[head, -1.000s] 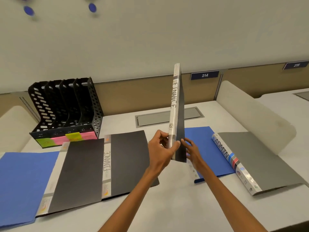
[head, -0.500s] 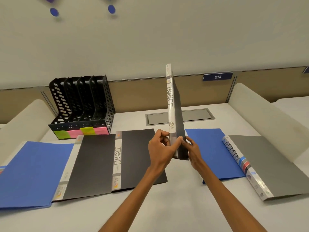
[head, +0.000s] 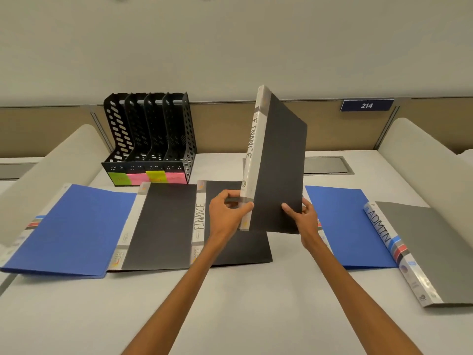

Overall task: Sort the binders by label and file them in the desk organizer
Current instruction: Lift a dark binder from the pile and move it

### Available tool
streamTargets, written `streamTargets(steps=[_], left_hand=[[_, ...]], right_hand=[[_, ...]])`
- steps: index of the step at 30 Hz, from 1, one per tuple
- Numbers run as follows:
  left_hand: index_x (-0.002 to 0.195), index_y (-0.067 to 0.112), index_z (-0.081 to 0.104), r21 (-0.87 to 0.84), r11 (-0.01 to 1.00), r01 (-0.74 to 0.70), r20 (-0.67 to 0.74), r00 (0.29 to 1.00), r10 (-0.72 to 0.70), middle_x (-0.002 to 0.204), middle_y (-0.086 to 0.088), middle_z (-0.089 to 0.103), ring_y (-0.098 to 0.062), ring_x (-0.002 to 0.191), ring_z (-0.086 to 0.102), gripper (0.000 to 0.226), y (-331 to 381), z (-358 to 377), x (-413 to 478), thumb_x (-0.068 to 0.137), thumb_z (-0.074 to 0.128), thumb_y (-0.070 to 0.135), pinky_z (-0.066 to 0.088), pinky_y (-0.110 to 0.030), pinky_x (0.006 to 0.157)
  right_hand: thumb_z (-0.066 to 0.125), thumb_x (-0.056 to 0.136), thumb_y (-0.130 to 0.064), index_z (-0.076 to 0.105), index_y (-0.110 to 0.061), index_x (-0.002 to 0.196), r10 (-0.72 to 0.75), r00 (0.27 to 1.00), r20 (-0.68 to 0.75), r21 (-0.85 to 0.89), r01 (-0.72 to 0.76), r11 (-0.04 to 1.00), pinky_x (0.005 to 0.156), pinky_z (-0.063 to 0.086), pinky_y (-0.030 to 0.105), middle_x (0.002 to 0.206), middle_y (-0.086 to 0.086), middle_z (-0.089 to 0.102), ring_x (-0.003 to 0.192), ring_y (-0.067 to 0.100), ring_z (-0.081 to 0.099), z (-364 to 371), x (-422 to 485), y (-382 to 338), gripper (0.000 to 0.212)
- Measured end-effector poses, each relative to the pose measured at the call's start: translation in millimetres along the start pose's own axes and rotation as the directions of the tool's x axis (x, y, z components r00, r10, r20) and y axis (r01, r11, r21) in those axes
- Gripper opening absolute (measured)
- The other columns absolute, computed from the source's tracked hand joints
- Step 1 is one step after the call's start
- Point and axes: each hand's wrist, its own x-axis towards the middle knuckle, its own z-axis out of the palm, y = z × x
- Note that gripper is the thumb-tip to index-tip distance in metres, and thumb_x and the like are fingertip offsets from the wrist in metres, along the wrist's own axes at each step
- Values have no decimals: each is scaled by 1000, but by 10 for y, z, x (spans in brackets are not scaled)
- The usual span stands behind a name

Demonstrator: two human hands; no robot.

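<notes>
Arms extended forward — left hand (head: 230, 211) pinches binder (head: 279, 162) at spine, right hand (head: 304, 219) grips opposite edge.

White desk (head: 256, 303), tan partition (head: 220, 124) with number plate (head: 366, 105), pale wall (head: 230, 47).

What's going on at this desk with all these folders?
A person is sorting binders. The left hand grips the spine and the right hand pinches the cover of a black binder marked FINANCE, held upright above the desk. Others lie flat, among them a second FINANCE binder and a grey ADMIN binder. The black organizer at the back holds no binders yet.
</notes>
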Motion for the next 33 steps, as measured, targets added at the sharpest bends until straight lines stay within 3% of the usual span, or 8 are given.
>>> streamTargets(steps=[5, 12, 23, 29, 33], left_hand=[[101, 17, 69, -39, 971, 236, -76, 968, -238, 106, 7, 70, -12, 89, 69, 29, -316, -327, 122, 76, 83, 18, 51, -18, 66], [99, 10, 71, -10, 911, 412, -63, 909, -412, 110, -2, 71, -21, 91, 73, 31, -790, -823, 272, 72, 86, 17, 62, -43, 76], [84, 10, 72, 145, 850, 507, 18, 857, -514, 101, -4, 75, -18, 79, 74, 21, -1320, -1293, 408, 72, 86, 21, 63, -37, 69], [84, 9, 73, 194, 843, 501, 73, 850, -522, 96, -8, 76, -18, 72, 75, 24, -1487, -1368, 379, 73, 85, 26, 63, -36, 67], [81, 8, 72, 286, 829, 481, 116, 841, -529, 94, -8, 77, -15, 67, 74, 26, -1586, -1444, 308, 74, 84, 29, 62, -35, 63]], right_hand=[[76, 75, -54, 46, -24, 138, -111, 990, -91, -253, 84, 964, 97, 52, 43, 134, -1, 58, 117, 27, 60, 255, -98, -29, 76], [79, 80, -26, 43, -14, 140, -16, 1000, -4, -165, 15, 986, 104, 45, 42, 141, 8, 51, 125, 29, 52, 626, -139, 51, 71], [84, 74, -15, 50, -9, 134, 95, 993, -67, -188, -106, 976, 96, 49, 35, 132, 11, 58, 116, 29, 58, 1070, -342, 331, 69], [83, 74, -16, 52, -6, 131, 110, 988, -107, -271, -136, 953, 97, 50, 39, 130, 13, 60, 114, 30, 59, 1156, -372, 419, 66], [81, 77, -27, 50, -7, 136, 138, 982, -126, -427, -179, 886, 104, 45, 49, 134, 14, 55, 121, 33, 54, 1214, -427, 500, 70]])
